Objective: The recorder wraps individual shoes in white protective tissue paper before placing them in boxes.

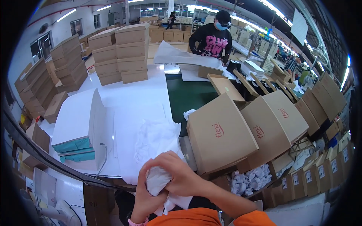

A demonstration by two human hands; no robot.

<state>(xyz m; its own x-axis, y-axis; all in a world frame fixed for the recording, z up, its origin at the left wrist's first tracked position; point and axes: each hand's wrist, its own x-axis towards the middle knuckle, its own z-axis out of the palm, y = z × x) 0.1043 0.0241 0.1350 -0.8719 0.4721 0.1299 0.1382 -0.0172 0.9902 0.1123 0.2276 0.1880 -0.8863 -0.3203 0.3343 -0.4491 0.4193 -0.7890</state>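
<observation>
Your left hand (145, 196) and right hand (181, 175) are both bare, with no gloves and no rings that can be made out. Your left wrist carries a thin pink band (136, 222), just visible at the near edge of the view. Both forearms are uncovered up from the wrists. Your orange top (192, 217) fills the near edge, with a short orange sleeve (254, 219) ending on your right arm. The cloth looks plain, with no visible print.
</observation>
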